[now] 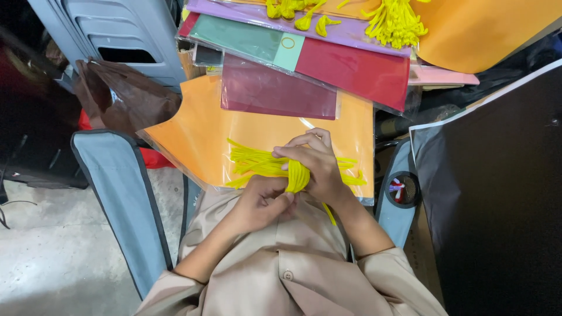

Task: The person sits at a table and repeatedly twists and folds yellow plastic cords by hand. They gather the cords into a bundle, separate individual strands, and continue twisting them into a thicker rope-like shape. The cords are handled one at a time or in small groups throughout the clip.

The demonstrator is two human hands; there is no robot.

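While both hands meet at the centre of the frame, they work a bundle of yellow pipe cleaners [275,167] that lies across an orange sheet in clear wrap [199,140]. The right hand [316,167] is curled over the bundle, its fingers wrapped around a bent loop of the stems just right of centre. The left hand [263,202] sits just below and touching, its fingers pinching the lower end of that same loop. Loose ends of the stems fan out to the left and right over the orange sheet. Above it, toward the upper middle, lies a flat dark red packet in glossy plastic [278,93], and over that a wrapped pack with a green, a pale green and a red panel [304,58]. At the top edge a purple sheet [293,23] carries more yellow stems [395,23], beside a large orange sheet [486,29] in the upper right. A brown plastic bag [123,96] slumps at the upper left under a grey plastic chair [117,35]. A black board with a white edge [497,193] fills the right side.
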